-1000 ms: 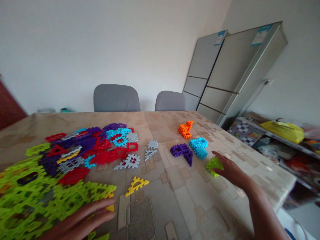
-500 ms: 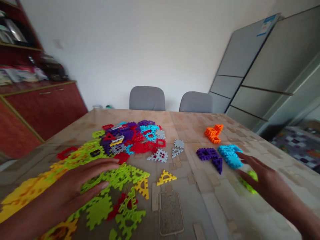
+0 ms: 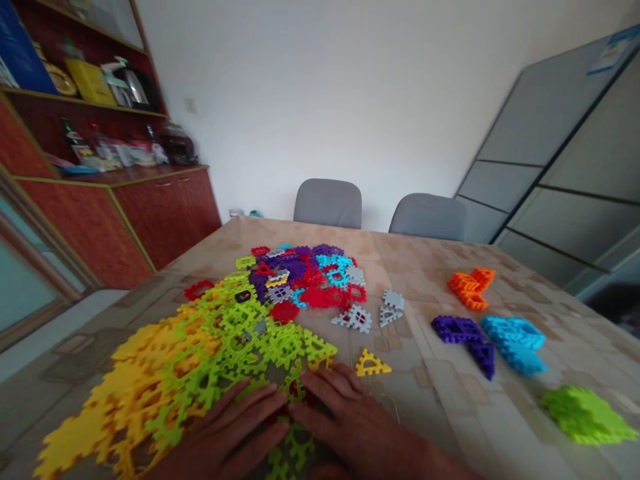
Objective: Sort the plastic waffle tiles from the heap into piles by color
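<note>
My left hand [image 3: 240, 423] lies palm down over the near edge of a spread-out pile, its fingers outstretched. Beside it my right hand [image 3: 350, 417] rests the same way, fingers spread, close to the left fingertips. Both are over lime-green interlocking plastic pieces [image 3: 300, 450], partly covering them; neither palm can be seen. The pile runs from yellow pieces [image 3: 135, 373] at left through lime-green pieces [image 3: 240, 313] to purple pieces [image 3: 295, 267] and red pieces [image 3: 320, 297] farther back. A yellow triangle piece [image 3: 371, 364] lies just beyond my right hand.
At right stand separate groups: orange pieces [image 3: 470, 287], purple pieces [image 3: 457, 329], light-blue pieces [image 3: 515, 337] and a lime-green stack [image 3: 587, 413]. Grey pieces [image 3: 355, 319] lie mid-table. Two grey chairs [image 3: 327, 203] stand behind the table, a red-brown cabinet [image 3: 160, 220] at left.
My right hand has left the light-blue and lime-green stacks and moved left to the pile. My left hand has come nearer beside it. The view has swung left.
</note>
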`<act>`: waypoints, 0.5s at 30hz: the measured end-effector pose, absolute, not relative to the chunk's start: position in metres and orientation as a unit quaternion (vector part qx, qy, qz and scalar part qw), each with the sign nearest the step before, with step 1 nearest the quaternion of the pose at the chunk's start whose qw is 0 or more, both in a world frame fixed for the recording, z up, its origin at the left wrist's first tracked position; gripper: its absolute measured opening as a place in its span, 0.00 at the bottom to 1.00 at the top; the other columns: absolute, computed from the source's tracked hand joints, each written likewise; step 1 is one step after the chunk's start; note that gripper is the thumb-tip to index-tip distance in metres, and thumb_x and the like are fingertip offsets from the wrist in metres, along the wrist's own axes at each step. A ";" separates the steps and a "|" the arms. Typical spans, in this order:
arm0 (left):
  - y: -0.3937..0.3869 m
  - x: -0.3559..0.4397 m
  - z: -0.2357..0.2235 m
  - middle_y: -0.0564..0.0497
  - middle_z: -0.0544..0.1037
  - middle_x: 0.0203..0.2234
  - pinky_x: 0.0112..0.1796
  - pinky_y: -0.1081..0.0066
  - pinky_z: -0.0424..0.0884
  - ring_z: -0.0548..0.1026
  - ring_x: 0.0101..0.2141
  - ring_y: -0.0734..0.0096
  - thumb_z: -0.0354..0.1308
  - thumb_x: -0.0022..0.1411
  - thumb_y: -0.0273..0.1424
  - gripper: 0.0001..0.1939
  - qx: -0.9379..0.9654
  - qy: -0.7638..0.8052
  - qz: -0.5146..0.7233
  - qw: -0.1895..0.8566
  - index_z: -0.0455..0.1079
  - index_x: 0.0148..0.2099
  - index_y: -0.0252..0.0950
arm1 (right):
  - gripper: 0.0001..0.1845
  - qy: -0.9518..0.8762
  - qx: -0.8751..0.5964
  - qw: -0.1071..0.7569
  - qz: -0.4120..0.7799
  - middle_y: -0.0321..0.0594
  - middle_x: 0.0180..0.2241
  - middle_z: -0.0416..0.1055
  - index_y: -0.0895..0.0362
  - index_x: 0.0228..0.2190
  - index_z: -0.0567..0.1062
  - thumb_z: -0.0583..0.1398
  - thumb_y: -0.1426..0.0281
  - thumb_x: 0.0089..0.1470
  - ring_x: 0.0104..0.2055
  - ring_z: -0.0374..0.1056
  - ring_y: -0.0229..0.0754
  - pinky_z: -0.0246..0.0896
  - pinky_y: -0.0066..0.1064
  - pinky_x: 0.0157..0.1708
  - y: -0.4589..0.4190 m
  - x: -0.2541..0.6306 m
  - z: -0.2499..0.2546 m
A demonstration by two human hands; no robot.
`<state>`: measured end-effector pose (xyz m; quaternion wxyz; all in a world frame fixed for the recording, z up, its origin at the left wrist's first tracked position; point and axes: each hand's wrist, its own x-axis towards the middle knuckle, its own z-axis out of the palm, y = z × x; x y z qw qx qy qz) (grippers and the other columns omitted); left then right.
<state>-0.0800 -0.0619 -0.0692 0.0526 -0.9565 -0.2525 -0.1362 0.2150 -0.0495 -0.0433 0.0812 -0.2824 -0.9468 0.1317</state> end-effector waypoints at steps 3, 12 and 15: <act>-0.052 -0.071 -0.065 0.52 0.67 0.65 0.61 0.60 0.66 0.69 0.61 0.57 0.61 0.64 0.32 0.34 -0.940 -0.298 -0.155 0.067 0.58 0.69 0.47 | 0.38 -0.935 -0.309 0.091 0.146 0.49 0.68 0.57 0.48 0.68 0.55 0.59 0.52 0.62 0.68 0.52 0.54 0.42 0.53 0.68 -0.039 0.208 -0.035; 0.010 -0.092 -0.028 0.48 0.75 0.58 0.58 0.61 0.69 0.73 0.57 0.59 0.50 0.73 0.34 0.17 -0.888 -0.403 -0.222 -0.018 0.71 0.60 0.45 | 0.28 -0.891 -0.400 0.159 0.147 0.49 0.64 0.63 0.55 0.62 0.64 0.58 0.74 0.61 0.65 0.58 0.50 0.55 0.47 0.65 -0.011 0.223 -0.030; 0.037 -0.109 -0.023 0.42 0.75 0.58 0.59 0.52 0.67 0.72 0.58 0.51 0.57 0.68 0.35 0.21 -0.878 -0.446 -0.173 -0.003 0.70 0.61 0.41 | 0.32 -0.892 -0.400 0.150 0.151 0.52 0.66 0.59 0.57 0.64 0.61 0.60 0.72 0.61 0.67 0.54 0.52 0.53 0.51 0.65 0.004 0.210 -0.030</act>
